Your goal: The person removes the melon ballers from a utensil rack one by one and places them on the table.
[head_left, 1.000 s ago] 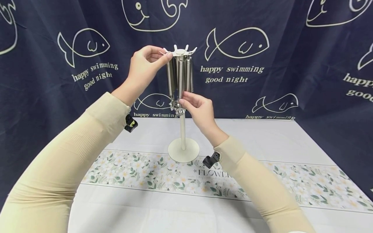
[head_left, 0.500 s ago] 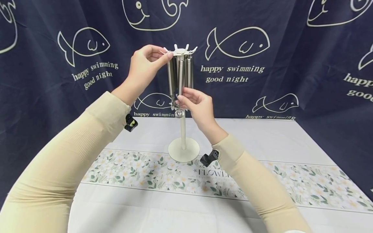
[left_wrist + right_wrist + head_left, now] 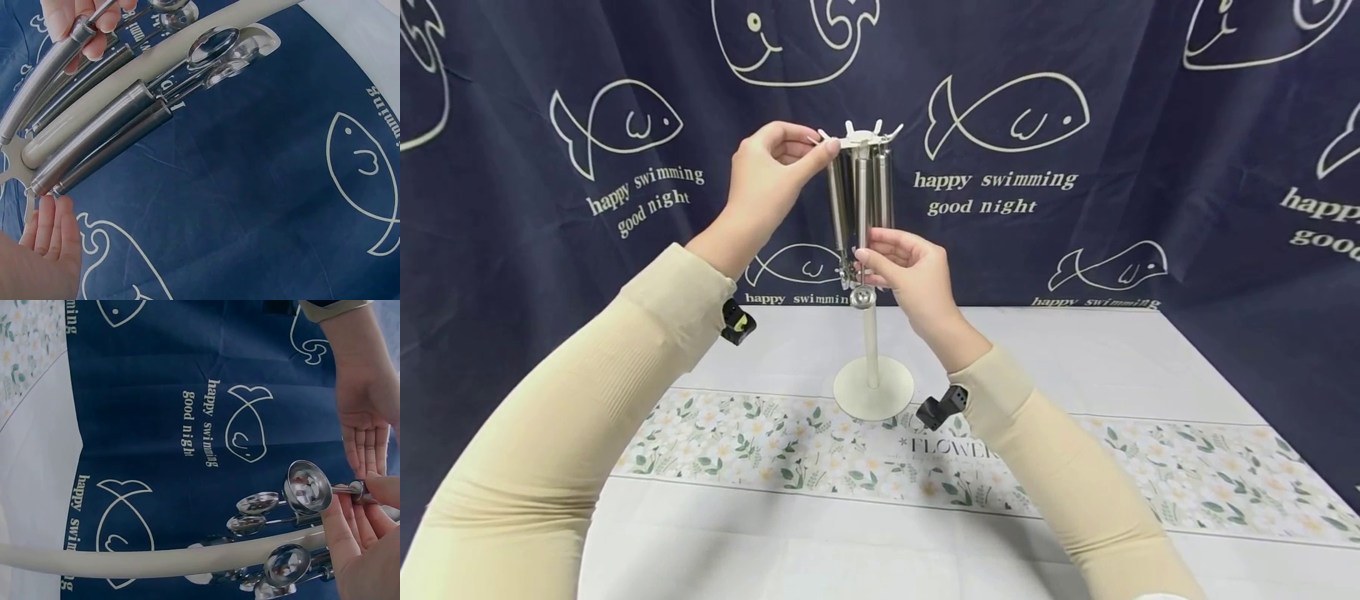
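A cream utensil stand (image 3: 872, 342) stands upright, with a ring of upturned hooks (image 3: 862, 136) at its top. Steel-handled utensils (image 3: 94, 134) hang around its pole, their bowls downward. My left hand (image 3: 767, 171) pinches the left edge of the hook ring between thumb and fingers. My right hand (image 3: 917, 275) pinches a round-bowled steel scoop (image 3: 308, 487) by its thin neck, below the handle. The scoop's handle (image 3: 862, 200) is nearly upright at the front of the stand, its top end right under the hook ring. Behind it, the other handles are partly hidden.
The round base (image 3: 873, 388) rests on a white tablecloth (image 3: 760, 533) with a floral band (image 3: 730, 442). A dark blue curtain (image 3: 1150, 167) with fish drawings hangs behind the table. Other scoop bowls (image 3: 287, 565) hang close around the pole.
My right thumb has shifted left across the front of the scoop's neck, and the scoop's bowl sits slightly lower. My left hand keeps its place on the hook ring.
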`<state>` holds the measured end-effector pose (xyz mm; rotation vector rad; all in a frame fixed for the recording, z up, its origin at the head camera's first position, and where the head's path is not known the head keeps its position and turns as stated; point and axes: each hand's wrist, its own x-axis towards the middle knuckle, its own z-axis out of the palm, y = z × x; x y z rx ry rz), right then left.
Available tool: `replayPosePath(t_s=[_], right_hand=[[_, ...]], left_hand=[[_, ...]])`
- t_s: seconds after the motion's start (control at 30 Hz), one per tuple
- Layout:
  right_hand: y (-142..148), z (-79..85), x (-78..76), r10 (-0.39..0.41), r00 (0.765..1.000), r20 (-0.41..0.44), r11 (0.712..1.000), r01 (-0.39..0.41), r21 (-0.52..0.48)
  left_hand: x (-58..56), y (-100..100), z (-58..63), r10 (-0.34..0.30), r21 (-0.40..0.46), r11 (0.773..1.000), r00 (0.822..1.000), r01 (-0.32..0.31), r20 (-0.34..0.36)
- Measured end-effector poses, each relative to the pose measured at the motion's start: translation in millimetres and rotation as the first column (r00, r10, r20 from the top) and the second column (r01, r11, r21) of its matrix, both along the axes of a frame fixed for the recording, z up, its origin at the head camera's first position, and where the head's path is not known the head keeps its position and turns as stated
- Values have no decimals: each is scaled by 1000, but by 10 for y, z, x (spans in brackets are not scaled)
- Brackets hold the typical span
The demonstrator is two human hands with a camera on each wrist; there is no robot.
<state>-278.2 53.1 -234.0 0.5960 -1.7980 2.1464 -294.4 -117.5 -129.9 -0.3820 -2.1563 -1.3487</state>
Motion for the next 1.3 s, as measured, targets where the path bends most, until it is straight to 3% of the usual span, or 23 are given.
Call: replayPosePath(t_s=[0.23, 0.83, 1.3], right_hand=[[-5, 32, 14, 3, 1000, -11, 1000, -3, -11], [92, 115, 97, -2, 999, -47, 999, 0, -46], [336, 96, 107, 4, 1000, 13, 1000, -4, -21]], left_hand=[[13, -6, -3, 50, 7, 999, 999, -50, -5], [3, 48, -5, 58, 22, 998, 996, -57, -61], [-2, 46, -30, 59, 48, 997, 996, -56, -61]])
